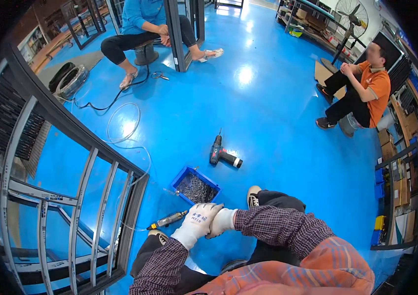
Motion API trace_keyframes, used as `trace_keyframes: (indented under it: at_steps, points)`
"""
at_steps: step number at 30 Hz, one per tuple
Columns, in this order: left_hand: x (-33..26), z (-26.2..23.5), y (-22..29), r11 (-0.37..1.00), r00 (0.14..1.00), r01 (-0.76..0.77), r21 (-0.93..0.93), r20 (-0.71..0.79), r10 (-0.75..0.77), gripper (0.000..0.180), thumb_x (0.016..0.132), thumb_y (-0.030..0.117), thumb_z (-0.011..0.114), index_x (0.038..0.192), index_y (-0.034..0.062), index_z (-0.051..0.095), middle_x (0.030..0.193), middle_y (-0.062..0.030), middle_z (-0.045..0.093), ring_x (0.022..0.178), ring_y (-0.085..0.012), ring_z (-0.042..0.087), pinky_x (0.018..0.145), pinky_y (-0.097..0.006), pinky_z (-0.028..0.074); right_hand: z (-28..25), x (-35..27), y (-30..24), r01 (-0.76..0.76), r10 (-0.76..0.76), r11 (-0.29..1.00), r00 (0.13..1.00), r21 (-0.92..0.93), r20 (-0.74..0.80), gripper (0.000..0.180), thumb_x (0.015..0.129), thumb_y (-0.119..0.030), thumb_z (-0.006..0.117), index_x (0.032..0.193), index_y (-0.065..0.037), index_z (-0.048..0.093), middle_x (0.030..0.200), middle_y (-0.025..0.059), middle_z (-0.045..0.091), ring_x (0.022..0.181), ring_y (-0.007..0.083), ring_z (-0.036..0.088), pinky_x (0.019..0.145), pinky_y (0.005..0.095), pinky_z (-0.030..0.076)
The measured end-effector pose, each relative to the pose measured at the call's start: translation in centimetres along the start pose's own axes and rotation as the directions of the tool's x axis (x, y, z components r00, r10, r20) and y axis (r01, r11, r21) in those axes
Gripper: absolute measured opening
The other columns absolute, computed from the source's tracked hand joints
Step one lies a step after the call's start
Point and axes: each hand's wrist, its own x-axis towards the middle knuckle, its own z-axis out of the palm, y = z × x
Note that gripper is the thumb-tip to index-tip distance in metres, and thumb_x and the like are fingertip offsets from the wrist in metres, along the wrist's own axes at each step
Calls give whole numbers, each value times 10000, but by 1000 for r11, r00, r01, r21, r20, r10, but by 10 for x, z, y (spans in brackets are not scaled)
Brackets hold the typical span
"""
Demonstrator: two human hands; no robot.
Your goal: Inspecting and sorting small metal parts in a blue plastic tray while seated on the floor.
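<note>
Glossy blue floor (268, 123) all around, and right by the person's knees sits our landmark, the blue parts bin (204, 179), loaded with small dark screws (196, 190), probably parked there for an easy reach. Just beyond the bin, to its right, lies the cordless drill (216, 153) on its side, bit pointing away, its handle likely left where the right arm could get it. Nearer than the bin, to its left, rests a slim inline air screwdriver (170, 219), trailing a clear hose. Further left of the bin stands a barred metal frame (66, 112). And the hands! Just on the near side of the bin, the gloved left hand (199, 220) is wrapped snugly over the gloved right hand (217, 227), a resting clasp by the look of it; no tool shows, but how tightly the covered right fingers curl, I can't tell.
</note>
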Motion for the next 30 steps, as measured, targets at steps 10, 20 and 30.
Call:
trace_keyframes:
  at_steps: [10, 20, 30]
  points:
    - [0, 9, -4, 998, 996, -46, -35, -78, 43, 636, 648, 114, 657, 1271, 133, 528, 1206, -86, 592, 1096, -276, 559, 953, -385, 404, 15, 11, 14, 77, -81, 996, 992, -44, -101, 366, 883, -401, 501, 871, -85, 683, 713, 19, 655, 619, 216, 572, 662, 350, 456]
    - [0, 11, -6, 997, 994, -66, -37, -93, 62, 608, 670, 110, 645, 1266, 128, 528, 1208, -84, 590, 1091, -280, 560, 952, -385, 407, 35, 27, 32, 131, -159, 981, 966, -146, -201, 390, 878, -424, 503, 924, -80, 678, 730, 34, 665, 640, 229, 591, 682, 347, 467]
    - [-2, 7, -4, 1000, 999, -23, -13, -25, 23, 651, 672, 100, 678, 1294, 142, 490, 1254, -62, 557, 1129, -257, 541, 979, -374, 391, -5, -11, -7, 66, -81, 990, 990, -123, -116, 389, 869, -427, 517, 923, -76, 677, 776, 52, 672, 667, 231, 598, 697, 356, 471]
